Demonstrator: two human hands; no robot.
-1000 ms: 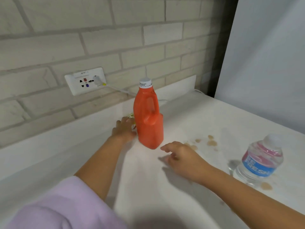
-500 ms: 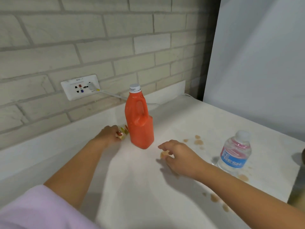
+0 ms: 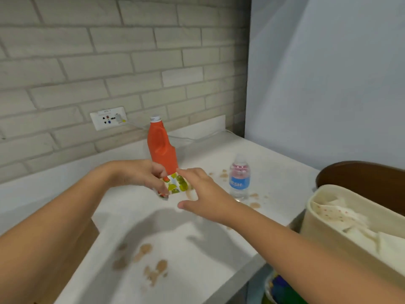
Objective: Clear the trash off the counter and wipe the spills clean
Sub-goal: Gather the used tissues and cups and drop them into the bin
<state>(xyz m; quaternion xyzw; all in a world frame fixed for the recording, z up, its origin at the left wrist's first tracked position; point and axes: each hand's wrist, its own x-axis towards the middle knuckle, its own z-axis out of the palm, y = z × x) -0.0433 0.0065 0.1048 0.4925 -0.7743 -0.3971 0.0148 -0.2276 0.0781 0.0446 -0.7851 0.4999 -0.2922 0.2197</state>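
Note:
My left hand is shut on a small crumpled wrapper, white with yellow-green shapes, held just above the white counter. My right hand hovers right beside it with fingers spread, its index fingertip at the wrapper's top edge. An orange plastic jug with a white cap stands upright directly behind the hands. A small clear water bottle with a blue label stands to the right. Brown spill spots mark the near counter, and more spill spots lie between jug and bottle.
A cream bin holding crumpled paper sits beyond the counter's right edge, with a dark brown rounded object behind it. A wall socket with a plugged-in cable is on the brick wall. A grey panel closes the right side.
My left hand lifted the wrapper from behind the jug and brought it forward. My right hand rose off the counter to meet it. The view pulled back and right, revealing the bin.

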